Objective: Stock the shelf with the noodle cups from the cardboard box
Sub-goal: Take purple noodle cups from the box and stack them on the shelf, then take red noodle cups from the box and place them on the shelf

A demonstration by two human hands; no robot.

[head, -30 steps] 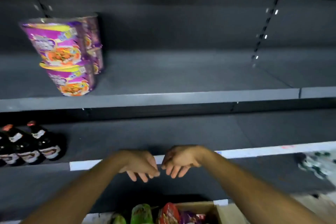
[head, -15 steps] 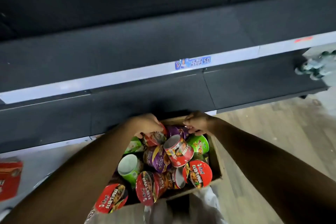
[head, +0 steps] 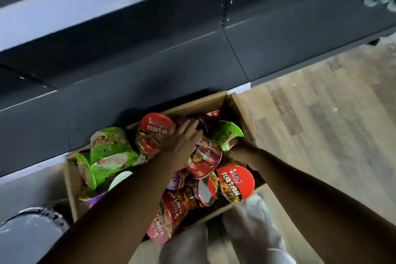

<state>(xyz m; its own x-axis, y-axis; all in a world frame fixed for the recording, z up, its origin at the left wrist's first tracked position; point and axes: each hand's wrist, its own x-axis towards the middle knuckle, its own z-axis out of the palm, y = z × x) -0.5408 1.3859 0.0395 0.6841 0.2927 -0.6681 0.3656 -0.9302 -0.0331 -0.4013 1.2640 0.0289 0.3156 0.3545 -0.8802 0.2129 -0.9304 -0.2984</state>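
The cardboard box point(head: 216, 104) sits on the floor against the foot of the shelf point(head: 150, 66), crammed with noodle cups point(head: 232, 183) lying every which way. At the box's far end, the left hand point(head: 182, 141) lies flat, fingers spread, across a red-lidded cup point(head: 155, 127) and a purple one. The right hand point(head: 240, 151), near the box's right wall, appears curled around the base of a green cup point(head: 228, 134), though blur hides the fingertips. Because the cups are heaped loosely, lifting one could tip its neighbours out or dent a lid.
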